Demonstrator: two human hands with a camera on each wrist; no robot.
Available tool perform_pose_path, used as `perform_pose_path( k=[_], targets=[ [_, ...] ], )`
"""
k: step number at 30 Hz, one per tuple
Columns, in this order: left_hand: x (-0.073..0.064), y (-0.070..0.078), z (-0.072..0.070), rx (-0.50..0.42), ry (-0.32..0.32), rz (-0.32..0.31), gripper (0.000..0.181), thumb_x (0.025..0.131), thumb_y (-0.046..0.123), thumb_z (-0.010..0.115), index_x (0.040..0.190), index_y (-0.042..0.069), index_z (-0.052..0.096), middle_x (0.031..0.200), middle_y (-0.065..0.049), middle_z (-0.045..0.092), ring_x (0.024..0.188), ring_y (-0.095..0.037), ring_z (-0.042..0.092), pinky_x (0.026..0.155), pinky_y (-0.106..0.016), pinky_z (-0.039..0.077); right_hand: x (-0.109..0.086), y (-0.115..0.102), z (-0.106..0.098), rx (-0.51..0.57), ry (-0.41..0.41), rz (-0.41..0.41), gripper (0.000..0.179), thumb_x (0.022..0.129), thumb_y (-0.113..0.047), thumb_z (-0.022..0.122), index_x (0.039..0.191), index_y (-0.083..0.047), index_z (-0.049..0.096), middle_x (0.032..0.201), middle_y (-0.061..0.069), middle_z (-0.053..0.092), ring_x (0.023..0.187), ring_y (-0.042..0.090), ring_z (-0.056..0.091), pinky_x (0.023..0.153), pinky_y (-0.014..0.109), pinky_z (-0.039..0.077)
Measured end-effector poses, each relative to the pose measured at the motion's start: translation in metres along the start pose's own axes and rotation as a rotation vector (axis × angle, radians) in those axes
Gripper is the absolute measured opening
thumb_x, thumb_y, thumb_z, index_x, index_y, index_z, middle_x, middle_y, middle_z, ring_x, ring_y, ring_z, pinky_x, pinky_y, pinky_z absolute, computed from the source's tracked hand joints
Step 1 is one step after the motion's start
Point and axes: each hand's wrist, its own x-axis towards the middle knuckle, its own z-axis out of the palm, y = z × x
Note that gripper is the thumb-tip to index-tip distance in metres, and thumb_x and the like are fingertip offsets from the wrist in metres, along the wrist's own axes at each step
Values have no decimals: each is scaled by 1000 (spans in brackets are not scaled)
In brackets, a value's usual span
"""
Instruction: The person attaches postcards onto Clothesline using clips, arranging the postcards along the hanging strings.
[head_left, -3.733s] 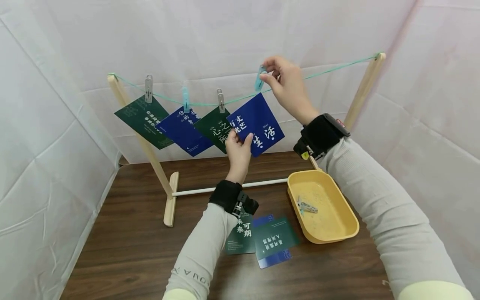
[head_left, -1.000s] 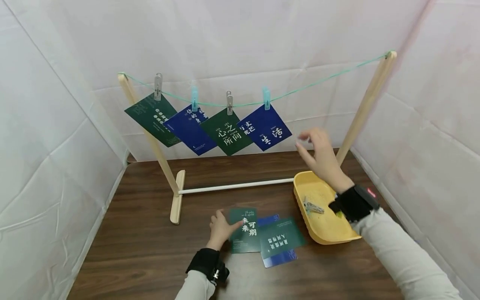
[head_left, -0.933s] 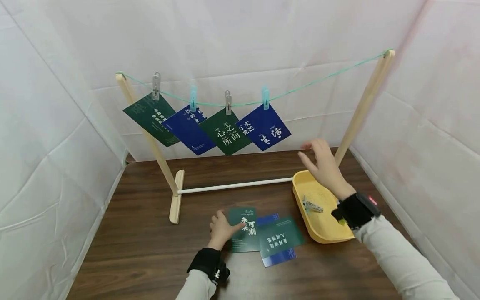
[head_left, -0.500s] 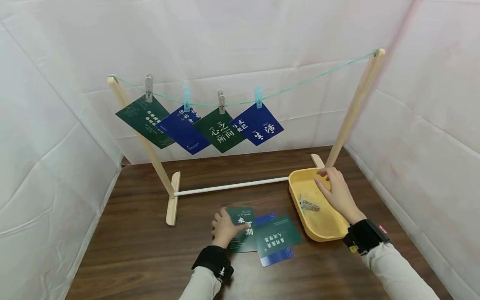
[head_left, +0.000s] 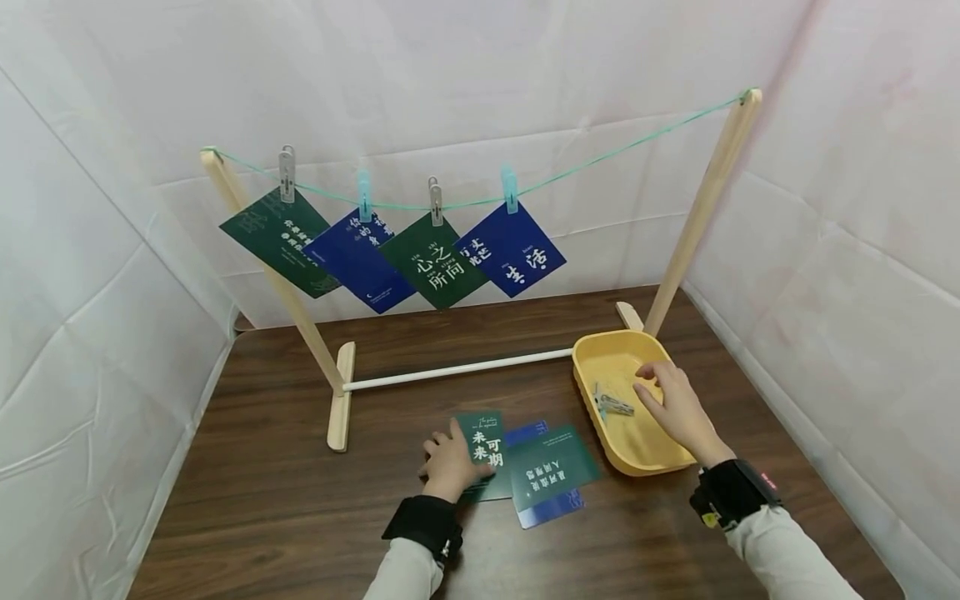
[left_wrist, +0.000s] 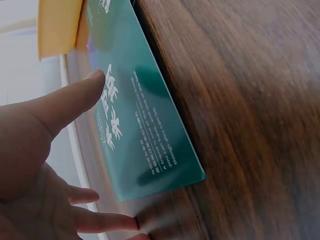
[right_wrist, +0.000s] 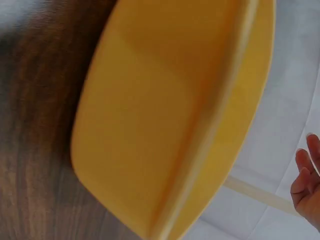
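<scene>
My left hand (head_left: 450, 462) is at the left edge of a green card (head_left: 491, 442) with white lettering on the wooden table. In the left wrist view, the thumb extends over that card (left_wrist: 140, 120) while the fingers point toward the table beside its end; whether they touch it is unclear. A second green card (head_left: 551, 467) overlaps blue card stock (head_left: 551, 510) to the right. My right hand (head_left: 678, 408), thumb and fingers apart, hovers over the yellow basin (head_left: 617, 457). Several clothespins (head_left: 615, 405) lie inside, left of the fingers.
A green string (head_left: 622, 150) spans two wooden posts (head_left: 701, 217). Clothespins hold two green cards (head_left: 435, 262) and two blue cards (head_left: 510, 250) on it in a row. A white rod (head_left: 457, 370) joins the stand's feet behind the loose cards.
My hands have left the rightmost blue card, which now hangs from a light-blue clothespin. The left hand came down to the green card; the right dropped to the basin.
</scene>
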Motion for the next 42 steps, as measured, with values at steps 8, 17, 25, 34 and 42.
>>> perform_pose_path(
  k=[8, 17, 25, 34, 42],
  targets=[
    [-10, 0, -1, 14, -23, -3, 100, 71, 47, 79, 145, 0, 30, 139, -37, 35, 124, -55, 35, 80, -69, 45, 3, -3, -14, -97, -475, -64, 15, 89, -9, 63, 98, 2, 60, 93, 18, 63, 88, 34, 60, 76, 46, 50],
    [-11, -4, -4, -35, -24, 15, 97, 74, 45, 78, 144, -2, 30, 140, -35, 36, 124, -54, 36, 76, -65, 47, 42, -13, -28, -115, -959, 165, 34, 89, -10, 60, 115, 10, 48, 105, 27, 57, 92, 36, 58, 74, 41, 49],
    [-8, -16, -5, -67, -19, 64, 86, 79, 37, 75, 140, -7, 33, 139, -33, 38, 122, -52, 40, 82, -56, 49, 85, 88, 38, -228, -1010, 113, 43, 84, -31, 70, 109, 1, 55, 107, 21, 58, 89, 29, 60, 68, 35, 50],
    [-6, -22, -16, -73, 6, 66, 82, 81, 35, 74, 139, -7, 35, 141, -30, 40, 123, -50, 40, 83, -53, 50, 108, 93, 67, -339, -939, 159, 41, 76, -20, 77, 108, 0, 59, 108, 15, 63, 98, 30, 59, 79, 40, 51],
    [-16, -26, -9, -109, 49, 88, 81, 77, 33, 78, 135, -9, 40, 134, -31, 47, 121, -50, 43, 84, -56, 49, 79, -17, 15, -385, -1036, 206, 36, 76, -1, 73, 109, 6, 59, 112, 21, 61, 98, 31, 58, 81, 36, 52]
  ],
)
